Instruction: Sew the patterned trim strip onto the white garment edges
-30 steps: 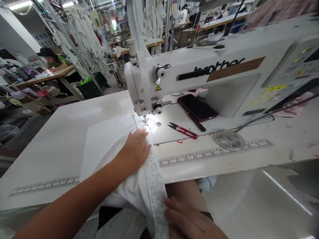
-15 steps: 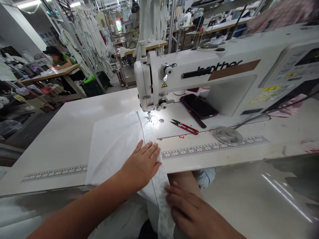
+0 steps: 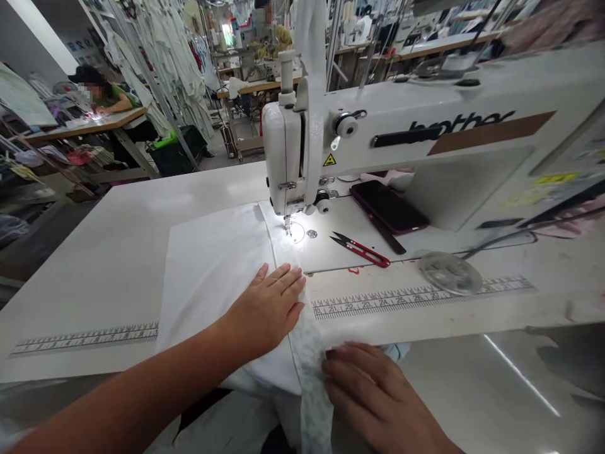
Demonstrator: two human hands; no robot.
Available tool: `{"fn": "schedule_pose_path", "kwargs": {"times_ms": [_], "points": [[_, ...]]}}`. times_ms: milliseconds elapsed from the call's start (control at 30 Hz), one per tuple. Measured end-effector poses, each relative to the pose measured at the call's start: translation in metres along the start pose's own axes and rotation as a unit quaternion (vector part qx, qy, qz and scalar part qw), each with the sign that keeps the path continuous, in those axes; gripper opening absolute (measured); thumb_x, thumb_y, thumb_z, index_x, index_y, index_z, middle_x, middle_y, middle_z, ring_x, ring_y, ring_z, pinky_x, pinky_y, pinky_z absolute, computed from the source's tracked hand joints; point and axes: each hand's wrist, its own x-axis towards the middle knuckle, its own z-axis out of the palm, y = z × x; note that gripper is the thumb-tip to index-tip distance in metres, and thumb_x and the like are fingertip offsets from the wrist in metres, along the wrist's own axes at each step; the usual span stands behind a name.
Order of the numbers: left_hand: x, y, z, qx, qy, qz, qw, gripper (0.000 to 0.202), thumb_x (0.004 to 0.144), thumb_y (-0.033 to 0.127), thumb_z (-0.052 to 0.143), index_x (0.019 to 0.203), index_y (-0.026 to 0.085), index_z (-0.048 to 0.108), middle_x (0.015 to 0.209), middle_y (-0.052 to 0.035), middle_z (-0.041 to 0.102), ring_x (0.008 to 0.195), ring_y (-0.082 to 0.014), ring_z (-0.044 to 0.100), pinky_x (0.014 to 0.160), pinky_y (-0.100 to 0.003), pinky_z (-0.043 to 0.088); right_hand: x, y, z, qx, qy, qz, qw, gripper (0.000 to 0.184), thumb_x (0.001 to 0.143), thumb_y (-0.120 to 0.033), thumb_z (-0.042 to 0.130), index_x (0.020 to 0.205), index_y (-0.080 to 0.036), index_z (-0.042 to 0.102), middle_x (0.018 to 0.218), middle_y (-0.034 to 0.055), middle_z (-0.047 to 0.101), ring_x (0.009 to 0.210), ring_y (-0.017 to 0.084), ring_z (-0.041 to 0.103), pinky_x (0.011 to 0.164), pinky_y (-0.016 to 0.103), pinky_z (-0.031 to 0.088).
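Observation:
White fabric (image 3: 212, 252) lies on the sewing table, its pale patterned edge strip (image 3: 312, 372) running from under the needle and presser foot (image 3: 287, 225) down over the table's front edge. My left hand (image 3: 269, 309) rests flat on the fabric in front of the needle, fingers stretched out and pressing down. At the table's front edge, my right hand (image 3: 373, 391) has its fingers curled at the right side of the hanging strip and pinches it; the thumb is hidden. The white sewing machine (image 3: 293, 151) stands over the fabric, its lamp lighting the needle area.
Red thread snips (image 3: 362, 250), a dark phone (image 3: 388, 207) and a brown flat strip (image 3: 387, 234) lie right of the needle. A clear round dish (image 3: 450, 272) sits on the printed ruler (image 3: 378, 301). Farther back, a person (image 3: 101, 94) works at another table.
The view has shifted slightly, so the machine appears larger and farther right. My right hand has moved a little up along the strip's side. My left hand remains flat on the fabric.

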Motion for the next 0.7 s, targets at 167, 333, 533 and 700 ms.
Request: {"fn": "schedule_pose_path", "kwargs": {"times_ms": [167, 333, 533, 700], "points": [[0.015, -0.018, 0.002, -0.009, -0.008, -0.007, 1.0, 0.036, 0.098, 0.026, 0.039, 0.129, 0.012, 0.052, 0.137, -0.0121, 0.055, 0.131, -0.026, 0.047, 0.108, -0.054, 0.038, 0.015, 0.013, -0.003, 0.004, -0.011, 0.008, 1.0, 0.03, 0.1, -0.018, 0.039, 0.104, -0.02, 0.069, 0.109, -0.0002, 0.071, 0.113, 0.018, 0.055, 0.106, 0.038, 0.036], [0.028, -0.039, 0.006, 0.012, 0.039, 0.004, 0.999, 0.029, 0.096, 0.023, 0.043, 0.119, 0.012, 0.057, 0.127, -0.0125, 0.062, 0.122, -0.0265, 0.055, 0.105, -0.051, 0.042, 0.042, 0.024, -0.009, 0.01, -0.054, 0.018, 0.998, 0.035, 0.101, -0.017, 0.034, 0.109, -0.017, 0.067, 0.114, 0.0032, 0.07, 0.111, 0.019, 0.055, 0.107, 0.036, 0.031], [0.043, -0.067, 0.012, 0.027, 0.106, 0.05, 0.993, 0.018, 0.093, 0.017, 0.047, 0.103, 0.013, 0.061, 0.107, -0.0105, 0.07, 0.105, -0.0221, 0.063, 0.102, -0.044, 0.045, 0.062, 0.035, -0.006, -0.014, -0.106, 0.049, 0.993, 0.025, 0.097, -0.021, 0.045, 0.112, -0.02, 0.064, 0.119, 0.002, 0.067, 0.115, 0.02, 0.051, 0.112, 0.039, 0.019], [0.057, -0.092, 0.016, 0.036, 0.101, 0.047, 0.993, 0.017, 0.092, 0.015, 0.045, 0.098, 0.014, 0.06, 0.106, -0.0103, 0.069, 0.101, -0.0209, 0.063, 0.102, -0.043, 0.044, 0.077, 0.05, -0.001, -0.029, -0.152, 0.041, 0.987, 0.027, 0.091, -0.017, 0.051, 0.117, -0.017, 0.062, 0.129, 0.0071, 0.061, 0.12, 0.024, 0.048, 0.11, 0.045, 0.024]]}}
